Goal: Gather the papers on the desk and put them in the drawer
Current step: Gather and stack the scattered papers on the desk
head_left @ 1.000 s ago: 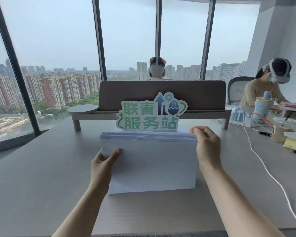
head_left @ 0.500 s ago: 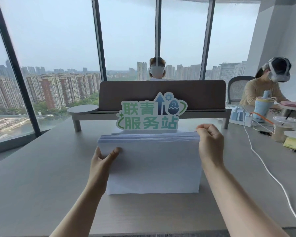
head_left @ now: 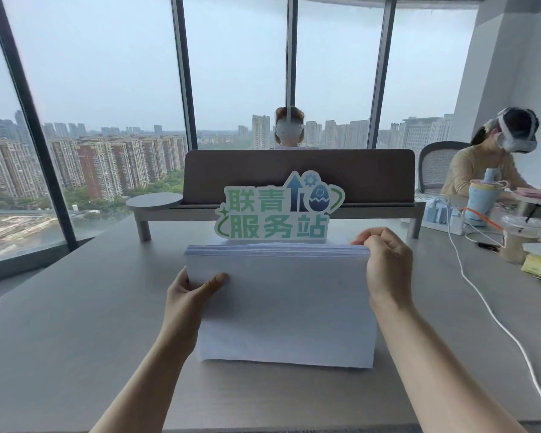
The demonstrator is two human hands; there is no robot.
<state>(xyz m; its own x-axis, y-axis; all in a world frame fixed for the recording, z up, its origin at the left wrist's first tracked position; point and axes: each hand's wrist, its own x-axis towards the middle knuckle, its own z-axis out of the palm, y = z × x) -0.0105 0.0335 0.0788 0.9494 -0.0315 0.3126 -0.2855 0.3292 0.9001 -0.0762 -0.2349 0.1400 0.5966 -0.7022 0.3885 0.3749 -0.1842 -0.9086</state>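
White papers; grey desk; green-blue sign; white cable.

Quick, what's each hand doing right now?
Left hand: closed on the left edge of the upright white paper stack.
Right hand: closed on its top right corner.

Both hands grip paper stack upright on desk.
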